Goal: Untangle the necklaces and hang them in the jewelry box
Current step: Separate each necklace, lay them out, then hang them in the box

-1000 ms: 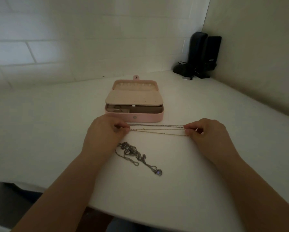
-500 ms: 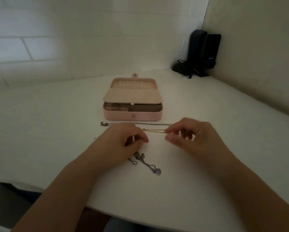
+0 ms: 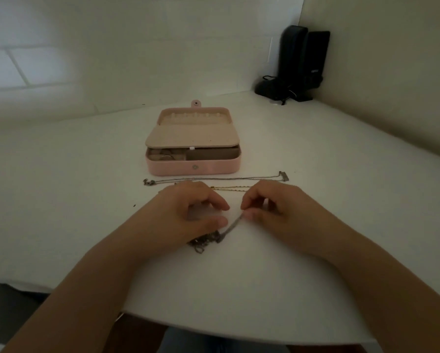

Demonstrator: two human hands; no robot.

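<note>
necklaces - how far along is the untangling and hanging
Done: a silver chain and a gold chain lie straight before the open jewelry box. In hand: right hand pulls a strand from the tangled clump beside the left hand. Left: hooks look bare.

I see 2 bare forearms reaching forward over the white table, converging toward each other. My left hand sits palm down, fingers curled, thumb tip and forefinger tip apart; whether it grips anything I cannot tell. My right hand is just beside it, also knuckles up, its thumb and forefinger pinching the end of a thin silver chain that slants down toward the table beneath the left thumb.
</note>
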